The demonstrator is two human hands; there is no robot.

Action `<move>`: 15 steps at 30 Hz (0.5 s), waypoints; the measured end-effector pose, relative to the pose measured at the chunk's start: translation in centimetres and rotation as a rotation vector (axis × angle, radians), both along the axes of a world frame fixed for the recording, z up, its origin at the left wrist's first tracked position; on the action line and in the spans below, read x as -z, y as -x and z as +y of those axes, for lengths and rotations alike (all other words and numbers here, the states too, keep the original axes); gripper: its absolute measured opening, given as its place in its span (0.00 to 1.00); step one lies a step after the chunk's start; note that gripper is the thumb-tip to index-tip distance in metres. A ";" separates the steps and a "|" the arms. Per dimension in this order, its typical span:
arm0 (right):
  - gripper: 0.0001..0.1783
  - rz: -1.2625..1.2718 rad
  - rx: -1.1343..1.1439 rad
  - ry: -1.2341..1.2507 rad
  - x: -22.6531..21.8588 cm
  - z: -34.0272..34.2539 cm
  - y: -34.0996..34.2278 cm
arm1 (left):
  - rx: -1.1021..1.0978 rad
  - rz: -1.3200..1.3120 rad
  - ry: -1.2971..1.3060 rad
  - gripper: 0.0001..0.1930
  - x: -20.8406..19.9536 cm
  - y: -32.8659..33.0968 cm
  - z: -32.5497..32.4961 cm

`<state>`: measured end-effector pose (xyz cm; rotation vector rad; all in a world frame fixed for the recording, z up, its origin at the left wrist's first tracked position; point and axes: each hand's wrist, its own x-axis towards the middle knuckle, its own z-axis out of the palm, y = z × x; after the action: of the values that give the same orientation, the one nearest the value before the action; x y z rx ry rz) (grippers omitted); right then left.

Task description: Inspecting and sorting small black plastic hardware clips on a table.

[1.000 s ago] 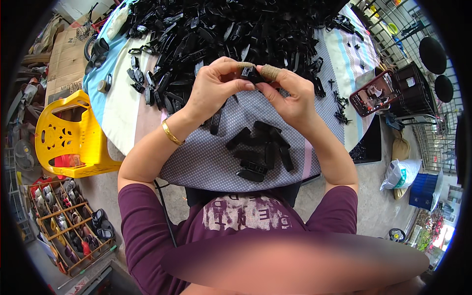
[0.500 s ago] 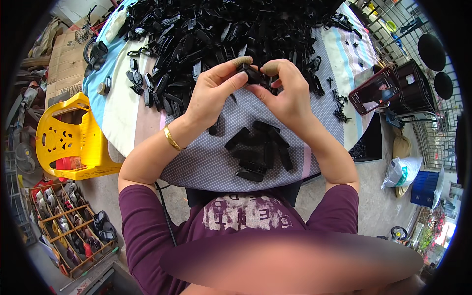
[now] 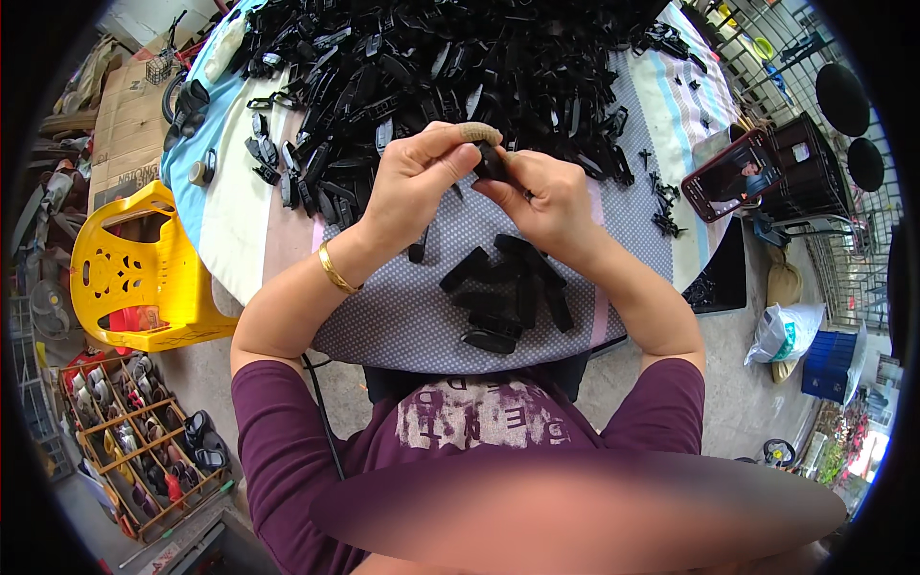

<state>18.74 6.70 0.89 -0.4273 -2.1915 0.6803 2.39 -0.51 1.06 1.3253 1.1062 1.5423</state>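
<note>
Between my two hands, over the middle of the table, is a small black plastic part (image 3: 492, 165). My left hand (image 3: 414, 182), with a tan finger cover (image 3: 476, 132) on its index finger, pinches it between thumb and forefinger. From the other side my right hand (image 3: 553, 196) grips the same part, fingers curled and partly hidden. Nearer to me lies a loose group of several black plastic pieces (image 3: 525, 297) on the dotted grey cloth (image 3: 383, 321). Beyond my hands spreads a large heap of black plastic parts (image 3: 412, 72).
A phone (image 3: 733, 177) leans at the table's right, by a dark bin (image 3: 805, 168). Small black bits (image 3: 663, 206) lie near it. On the left are a yellow plastic chair (image 3: 158, 273), a cardboard box (image 3: 129, 134) and a shoe rack (image 3: 144, 441).
My right hand has closed in around the black part, its fingers now curled tighter and a little nearer to me. My left hand keeps its pinch with a slight shift.
</note>
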 end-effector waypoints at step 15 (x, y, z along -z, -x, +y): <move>0.12 -0.855 0.255 -0.239 -2.0 4.1 -4.1 | 0.137 0.991 -0.215 0.21 0.6 -3.1 1.1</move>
<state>22.84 10.84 2.88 -0.9827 -2.8818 0.0687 5.50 0.56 0.43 2.3739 1.3811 0.8786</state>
